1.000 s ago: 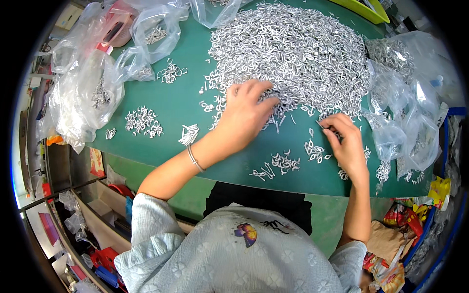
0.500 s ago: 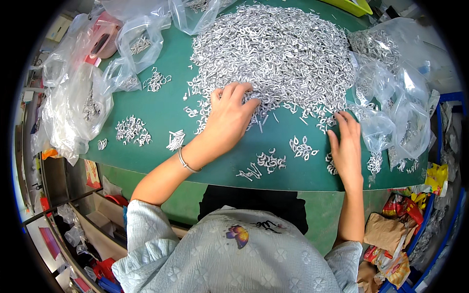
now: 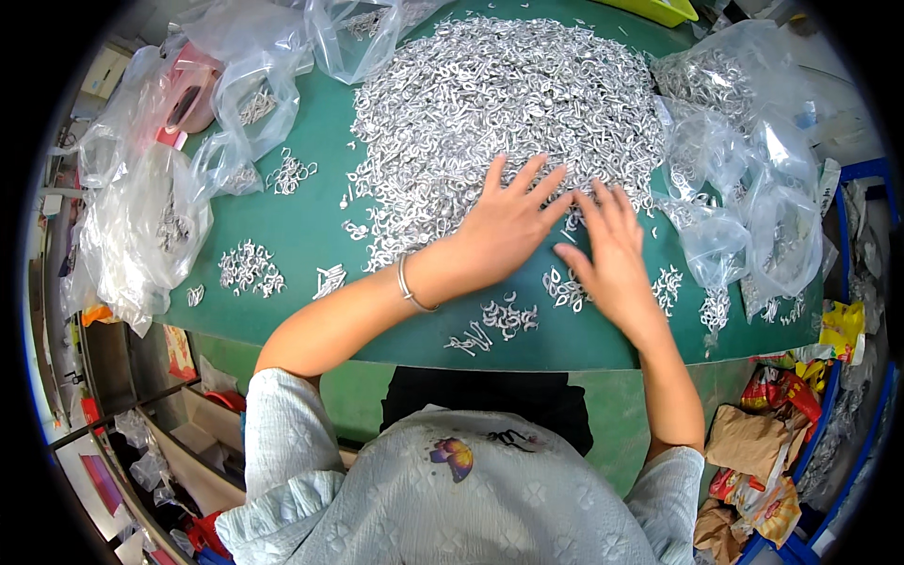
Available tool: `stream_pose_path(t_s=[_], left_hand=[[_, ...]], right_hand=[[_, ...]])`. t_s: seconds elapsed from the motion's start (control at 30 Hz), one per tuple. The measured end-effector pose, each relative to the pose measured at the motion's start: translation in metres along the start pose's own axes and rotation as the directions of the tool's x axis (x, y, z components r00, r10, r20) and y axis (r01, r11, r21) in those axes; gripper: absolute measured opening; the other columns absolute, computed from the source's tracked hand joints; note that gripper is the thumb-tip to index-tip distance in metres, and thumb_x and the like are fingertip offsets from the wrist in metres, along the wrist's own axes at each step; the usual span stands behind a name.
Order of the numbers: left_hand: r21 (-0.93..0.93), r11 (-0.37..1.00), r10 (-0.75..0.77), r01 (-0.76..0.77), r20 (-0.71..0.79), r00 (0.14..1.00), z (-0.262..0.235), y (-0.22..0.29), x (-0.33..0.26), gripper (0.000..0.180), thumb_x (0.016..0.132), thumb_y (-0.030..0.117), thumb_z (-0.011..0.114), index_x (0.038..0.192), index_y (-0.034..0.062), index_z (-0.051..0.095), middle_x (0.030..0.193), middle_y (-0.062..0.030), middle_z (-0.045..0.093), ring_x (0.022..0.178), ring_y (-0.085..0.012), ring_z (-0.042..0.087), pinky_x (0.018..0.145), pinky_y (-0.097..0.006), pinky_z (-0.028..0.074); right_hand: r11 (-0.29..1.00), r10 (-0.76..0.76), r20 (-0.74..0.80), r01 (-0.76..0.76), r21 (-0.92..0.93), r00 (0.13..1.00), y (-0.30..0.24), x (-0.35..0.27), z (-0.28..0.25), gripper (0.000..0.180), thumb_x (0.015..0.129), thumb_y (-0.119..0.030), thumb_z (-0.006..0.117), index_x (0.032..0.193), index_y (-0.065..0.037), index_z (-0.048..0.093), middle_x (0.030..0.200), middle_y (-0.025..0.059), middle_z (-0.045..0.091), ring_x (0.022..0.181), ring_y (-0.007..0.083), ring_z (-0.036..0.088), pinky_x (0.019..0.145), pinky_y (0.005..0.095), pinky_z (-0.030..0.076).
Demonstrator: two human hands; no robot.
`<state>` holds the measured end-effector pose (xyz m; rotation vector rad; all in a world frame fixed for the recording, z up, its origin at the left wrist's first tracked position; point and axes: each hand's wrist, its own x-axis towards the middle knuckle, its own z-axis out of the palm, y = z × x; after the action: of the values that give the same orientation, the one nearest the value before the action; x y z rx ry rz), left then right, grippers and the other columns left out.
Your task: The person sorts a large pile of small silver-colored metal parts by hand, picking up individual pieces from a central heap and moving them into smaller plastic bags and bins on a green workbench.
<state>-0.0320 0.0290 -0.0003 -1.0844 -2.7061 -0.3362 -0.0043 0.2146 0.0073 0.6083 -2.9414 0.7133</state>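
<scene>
- Clear plastic bags (image 3: 141, 226), left: lying bunched on the green counter (image 3: 311, 226), holding some metal pieces.
- Small cluster (image 3: 195, 296): sitting alone near the counter's front edge.
- Curved pieces (image 3: 251, 268), one pile: lying well apart from the heap.
- Ring-shaped pieces (image 3: 290, 173), one group: lying farther back, near the bags.
- Straight pieces (image 3: 330, 280), one pile: lying separately; count not readable.
- Large silvery heap (image 3: 490, 104): spreading across the middle, mixed in shape; by my judgement, the bulk is waiting unsorted, only a small share standing apart.
- My left hand (image 3: 504, 226): lying over the heap's near edge, fingers fanning wide, nothing visibly gripped; undersides hidden.
- Second curved pile (image 3: 509, 316): lying in front of that hand.
- Looped pieces (image 3: 565, 289): lying between my hands, near the right thumb.
- My right hand (image 3: 612, 264): reaching to the heap's edge, fingers loosely spreading, thumb standing apart, no piece showing.
- Right-hand bags (image 3: 720, 245): standing beside the heap, holding more pieces.
</scene>
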Motion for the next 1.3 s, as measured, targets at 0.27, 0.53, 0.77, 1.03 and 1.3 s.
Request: stream_pose_path(t_s=[0.27, 0.53, 0.77, 1.03, 1.3], left_hand=[[0.041, 0.993, -0.112, 0.112, -0.006, 0.994, -0.011, -0.022, -0.016, 0.048, 0.077, 0.002, 0.061, 0.125, 0.0075, 0.057, 0.142, -0.0069, 0.044, 0.134, -0.032, 0.037, 0.108, -0.058, 0.025], [-0.276, 0.956, 0.094, -0.105, -0.052, 0.994, -0.019, 0.001, -0.016, 0.037, 0.08, 0.004, 0.061, 0.117, 0.0052, 0.059, 0.135, -0.0118, 0.049, 0.126, -0.0315, 0.044, 0.104, -0.052, 0.034], [0.006, 0.986, 0.166, -0.166, 0.065, 0.984, -0.018, -0.012, -0.027, 0.03, 0.078, 0.005, 0.058, 0.107, 0.0038, 0.065, 0.128, -0.0079, 0.055, 0.126, -0.0276, 0.046, 0.108, -0.062, 0.023], [-0.077, 0.997, -0.012, 0.006, -0.072, 0.997, -0.022, -0.011, -0.036, 0.025, 0.076, 0.002, 0.062, 0.101, 0.0037, 0.064, 0.116, -0.0103, 0.056, 0.117, -0.0272, 0.05, 0.104, -0.057, 0.026], [-0.166, 0.982, 0.084, -0.093, -0.058, 0.995, -0.01, 0.009, -0.005, 0.023, 0.079, 0.004, 0.059, 0.102, 0.0031, 0.062, 0.107, -0.0087, 0.056, 0.102, -0.0247, 0.052, 0.088, -0.042, 0.033]], right_hand=[[0.949, -0.226, 0.107, 0.194, 0.25, 0.968, -0.025, -0.001, 0.013, 0.056, 0.086, -0.013, 0.064, 0.135, 0.004, 0.042, 0.149, 0.0238, 0.028, 0.141, 0.0412, 0.021, 0.112, 0.0569, 0.021], [0.921, 0.019, 0.004, -0.019, 0.389, 1.0, 0.015, 0.0, -0.028, 0.026, 0.077, -0.002, 0.069, 0.102, -0.002, 0.062, 0.109, 0.011, 0.061, 0.105, 0.0301, 0.055, 0.09, 0.0403, 0.044], [0.998, 0.039, -0.045, -0.037, 0.042, 0.998, 0.032, -0.011, -0.036, 0.02, 0.076, -0.002, 0.07, 0.093, -0.001, 0.06, 0.094, 0.0128, 0.058, 0.091, 0.0326, 0.055, 0.081, 0.04, 0.044], [0.993, 0.044, -0.167, -0.061, -0.096, 0.985, 0.033, 0.014, -0.012, 0.016, 0.077, -0.01, 0.072, 0.083, -0.003, 0.06, 0.087, 0.012, 0.057, 0.087, 0.0324, 0.055, 0.075, 0.0421, 0.042], [0.982, 0.159, -0.133, -0.143, 0.126, 0.978, 0.032, 0.017, -0.022, 0.015, 0.074, -0.002, 0.07, 0.08, 0.0, 0.056, 0.079, 0.0139, 0.06, 0.08, 0.0317, 0.057, 0.073, 0.0415, 0.043]])
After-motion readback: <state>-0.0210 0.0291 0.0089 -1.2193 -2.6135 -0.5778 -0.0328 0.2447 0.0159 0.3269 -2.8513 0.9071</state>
